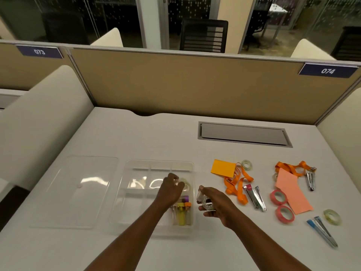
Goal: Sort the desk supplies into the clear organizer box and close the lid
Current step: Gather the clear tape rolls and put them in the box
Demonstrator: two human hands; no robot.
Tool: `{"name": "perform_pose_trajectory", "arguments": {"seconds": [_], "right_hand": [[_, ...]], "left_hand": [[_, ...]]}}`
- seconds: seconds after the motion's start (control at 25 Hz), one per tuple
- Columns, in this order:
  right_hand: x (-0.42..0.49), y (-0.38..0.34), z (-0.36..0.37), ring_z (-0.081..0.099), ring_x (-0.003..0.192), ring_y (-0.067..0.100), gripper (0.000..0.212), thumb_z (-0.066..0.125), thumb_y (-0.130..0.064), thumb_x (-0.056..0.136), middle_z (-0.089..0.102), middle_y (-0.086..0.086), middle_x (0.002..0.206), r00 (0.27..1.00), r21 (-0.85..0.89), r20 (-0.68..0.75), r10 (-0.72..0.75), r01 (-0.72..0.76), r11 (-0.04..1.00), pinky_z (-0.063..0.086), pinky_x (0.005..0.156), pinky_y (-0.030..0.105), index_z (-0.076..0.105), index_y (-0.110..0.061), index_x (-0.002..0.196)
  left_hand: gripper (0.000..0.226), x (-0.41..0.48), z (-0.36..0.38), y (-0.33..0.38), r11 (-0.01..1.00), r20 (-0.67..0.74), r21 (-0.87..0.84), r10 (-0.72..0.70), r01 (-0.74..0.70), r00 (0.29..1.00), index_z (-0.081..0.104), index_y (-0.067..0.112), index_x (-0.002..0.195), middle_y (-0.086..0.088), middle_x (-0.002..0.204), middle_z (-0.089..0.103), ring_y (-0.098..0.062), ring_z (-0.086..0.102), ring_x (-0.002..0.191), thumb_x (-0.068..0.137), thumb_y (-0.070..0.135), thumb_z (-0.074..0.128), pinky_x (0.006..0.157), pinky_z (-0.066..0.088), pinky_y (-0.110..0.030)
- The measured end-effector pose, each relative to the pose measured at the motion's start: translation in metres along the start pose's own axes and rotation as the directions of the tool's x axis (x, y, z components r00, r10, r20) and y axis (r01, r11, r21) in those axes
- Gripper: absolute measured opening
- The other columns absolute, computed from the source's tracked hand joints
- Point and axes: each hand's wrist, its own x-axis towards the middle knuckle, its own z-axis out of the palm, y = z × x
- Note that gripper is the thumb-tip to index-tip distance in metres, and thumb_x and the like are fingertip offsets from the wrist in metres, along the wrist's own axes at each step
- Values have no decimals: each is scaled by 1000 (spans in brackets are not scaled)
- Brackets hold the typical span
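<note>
Pale desk (156, 137) beneath a tan partition is carrying the clear box (160, 165), with its lid (76, 190) lying off to the left. The left hand (171, 189) is hovering over the right middle compartment, fingers curled at the first tape roll (185, 185); whether it is gripping or letting go, I cannot tell. The right hand (216, 202) is clutching the second tape roll (207, 204) just outside the box. Tape sorting seems to be going on. Next, that roll probably needs lowering into the same compartment, while staplers (255, 196) and lanyards (237, 184) are waiting.
</note>
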Motion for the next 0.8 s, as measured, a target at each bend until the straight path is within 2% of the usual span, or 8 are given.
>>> {"name": "perform_pose_trajectory", "arguments": {"seconds": [0.08,0.2,0.36,0.44,0.48,0.6,0.68,0.8], "right_hand": [[4,-2,9,74,85,24,34,62,-51,90,75,7,95,1000,-11,-29,0,0,1000,58,63,28,63,-22,107],[9,-2,15,73,90,26,36,62,-49,91,73,7,100,998,-25,-63,10,-12,1000,59,64,29,60,-20,110],[13,-4,19,72,90,26,38,62,-50,90,72,7,103,996,-45,-83,32,-35,998,59,66,30,60,-17,110],[16,-7,21,73,89,26,38,61,-50,91,72,7,103,995,-38,-96,36,-40,998,59,66,30,61,-18,110],[17,-8,23,73,89,26,38,60,-51,91,73,7,103,994,-31,-103,33,-36,999,59,66,30,62,-18,109],[23,-17,31,74,87,26,38,59,-53,91,74,7,101,993,11,-111,29,-28,1000,58,64,29,65,-18,106],[27,-24,39,75,87,27,39,58,-53,92,74,7,101,995,44,-96,23,-19,999,57,62,28,68,-19,105],[33,-32,45,74,87,29,43,55,-56,92,74,11,101,997,54,-74,36,-32,998,58,62,29,71,-17,104]], "left_hand": [[44,16,-7,-3,971,-36,184,163,-153,986,48,16,127,-4,121,54,-21,58,108,88,28,64,85,47,-29],[55,36,-8,-8,873,-7,397,310,-282,951,47,20,133,0,125,60,-22,56,114,84,32,69,97,43,-34],[62,46,-6,-15,738,95,588,344,-332,934,38,22,144,-2,133,56,-24,50,122,89,37,62,104,36,-38],[58,45,-6,-13,779,59,505,398,-371,916,42,20,143,-3,133,54,-23,51,121,89,31,61,103,38,-36],[55,42,-8,-9,833,58,382,410,-399,910,46,21,140,-2,132,55,-21,54,118,88,27,62,100,42,-32],[57,31,-16,2,914,320,33,374,-405,870,47,34,137,6,125,60,-1,61,95,83,33,66,75,48,-9],[60,28,-21,7,907,452,-3,377,-421,808,45,39,139,13,126,59,13,58,85,84,40,67,67,44,-3],[46,36,-29,9,897,429,-28,409,-441,805,56,35,130,15,118,63,3,60,88,86,37,68,72,46,-11]]}}
